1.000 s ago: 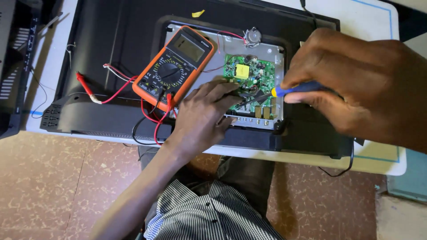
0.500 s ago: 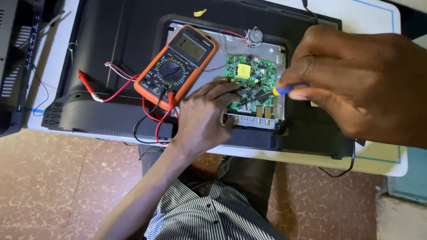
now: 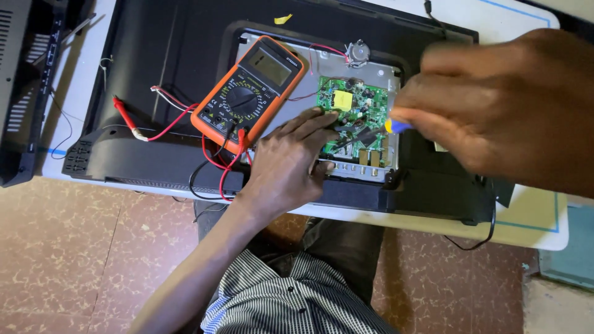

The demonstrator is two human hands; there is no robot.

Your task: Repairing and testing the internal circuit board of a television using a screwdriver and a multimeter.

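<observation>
Closer to the camera now, the right hand (image 3: 495, 105) pinches a blue-and-yellow tool (image 3: 396, 126). Flat and open, the left hand (image 3: 291, 161) steadies the green circuit board (image 3: 352, 114) for probing.

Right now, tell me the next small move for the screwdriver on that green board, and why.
Probably steady the right hand first: it is motion-blurred, and the blue-and-yellow screwdriver sits at the green circuit board edge. The left hand already rests its fingers on the board, beside the orange multimeter.

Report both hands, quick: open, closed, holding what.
Left hand: fingers extended, resting on the green circuit board, holding nothing visible.
Right hand: closed on a blue-and-yellow-handled tool.
</observation>
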